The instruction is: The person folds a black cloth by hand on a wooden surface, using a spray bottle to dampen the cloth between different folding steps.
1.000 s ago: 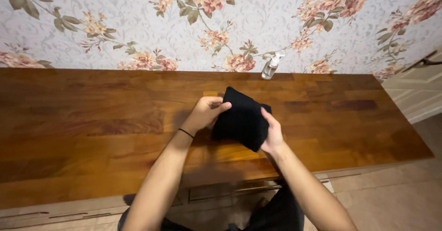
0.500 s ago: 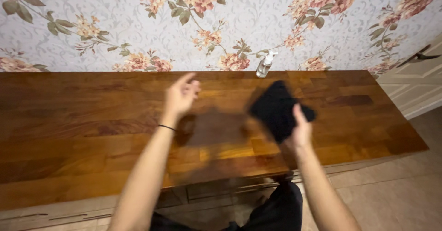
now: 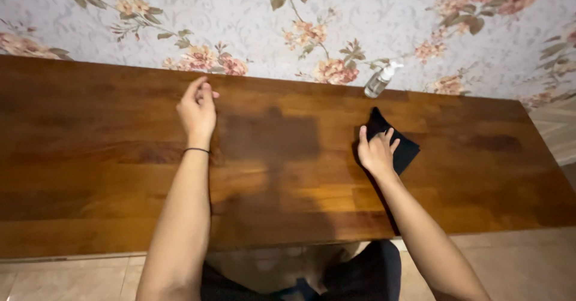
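You face a long wooden table against floral wallpaper; a clear pump bottle stands at its back edge.

This is a room in a home. The far wall carries pale wallpaper with a flower and leaf pattern in pink and green, the kind hung in a living room or bedroom. Against it stands a long wooden counter of glossy joined planks. A small clear pump bottle stands at the far edge, by the wall. The floor has beige tiles, and a pale panelled door shows at the far right
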